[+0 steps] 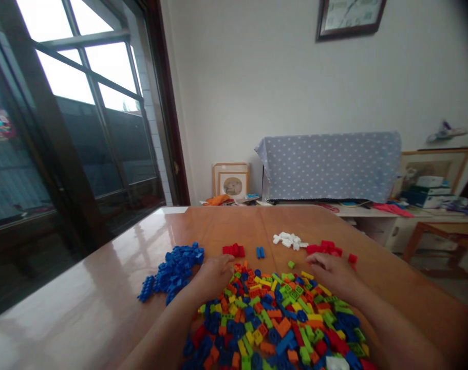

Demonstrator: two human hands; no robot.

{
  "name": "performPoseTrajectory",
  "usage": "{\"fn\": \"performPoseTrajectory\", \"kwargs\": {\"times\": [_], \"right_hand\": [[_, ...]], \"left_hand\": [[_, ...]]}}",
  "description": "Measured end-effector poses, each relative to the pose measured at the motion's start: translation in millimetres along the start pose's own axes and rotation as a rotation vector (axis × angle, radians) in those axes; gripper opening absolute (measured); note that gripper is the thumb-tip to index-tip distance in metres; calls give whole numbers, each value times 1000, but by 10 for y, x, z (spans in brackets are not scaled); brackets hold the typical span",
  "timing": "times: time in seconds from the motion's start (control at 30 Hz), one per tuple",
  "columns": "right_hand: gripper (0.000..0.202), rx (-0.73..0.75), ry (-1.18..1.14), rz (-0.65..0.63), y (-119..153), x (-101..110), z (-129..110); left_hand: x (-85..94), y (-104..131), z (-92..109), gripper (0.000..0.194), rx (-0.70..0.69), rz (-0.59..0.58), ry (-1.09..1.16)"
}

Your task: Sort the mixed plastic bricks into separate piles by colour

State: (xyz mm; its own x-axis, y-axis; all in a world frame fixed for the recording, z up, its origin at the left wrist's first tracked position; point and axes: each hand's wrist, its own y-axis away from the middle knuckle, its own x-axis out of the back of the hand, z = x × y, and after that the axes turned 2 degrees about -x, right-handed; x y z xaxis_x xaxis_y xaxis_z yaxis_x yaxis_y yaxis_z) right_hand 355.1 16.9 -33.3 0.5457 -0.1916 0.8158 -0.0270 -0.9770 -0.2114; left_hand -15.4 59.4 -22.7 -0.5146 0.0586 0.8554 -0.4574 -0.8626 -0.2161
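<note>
A wide heap of mixed toy building bricks (pixel 274 313), in blue, red, orange, yellow and green, spreads across the near part of the table. My left hand (pixel 215 272) rests at its far left edge, fingers bent together beside a small group of red bricks (pixel 234 251); whatever they may hold is hidden. At the far right edge of the heap is my right hand (pixel 332 270), its fingers apart and close to another group of red bricks (pixel 324 248). A lone green brick (pixel 291 264) lies between the hands.
To the left is a pile of blue bricks (pixel 178 270). Two blue bricks (pixel 260 252) and a cluster of white bricks (pixel 289 240) lie farther back on the brown table (pixel 103 293). Beyond its far edge stands a low cabinet (pixel 376 223); a wooden stool (pixel 437 231) is at right.
</note>
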Motion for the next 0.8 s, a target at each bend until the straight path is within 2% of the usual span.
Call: {"fn": "performPoseTrajectory", "kwargs": {"times": [0.2,0.43,0.67,0.8], "right_hand": [[30,15,13,-11,29,7,-76],[31,43,34,-41,17,-88,-45],[31,54,45,-38,36,-103,-111],[32,66,41,-53,57,-113,-148]], "left_hand": [[-22,9,24,48,-20,-95,-57],[-39,6,-41,48,-9,-36,-38],[-109,-25,-135,43,-28,11,22],[-111,-38,-137,28,-48,0,60]]}}
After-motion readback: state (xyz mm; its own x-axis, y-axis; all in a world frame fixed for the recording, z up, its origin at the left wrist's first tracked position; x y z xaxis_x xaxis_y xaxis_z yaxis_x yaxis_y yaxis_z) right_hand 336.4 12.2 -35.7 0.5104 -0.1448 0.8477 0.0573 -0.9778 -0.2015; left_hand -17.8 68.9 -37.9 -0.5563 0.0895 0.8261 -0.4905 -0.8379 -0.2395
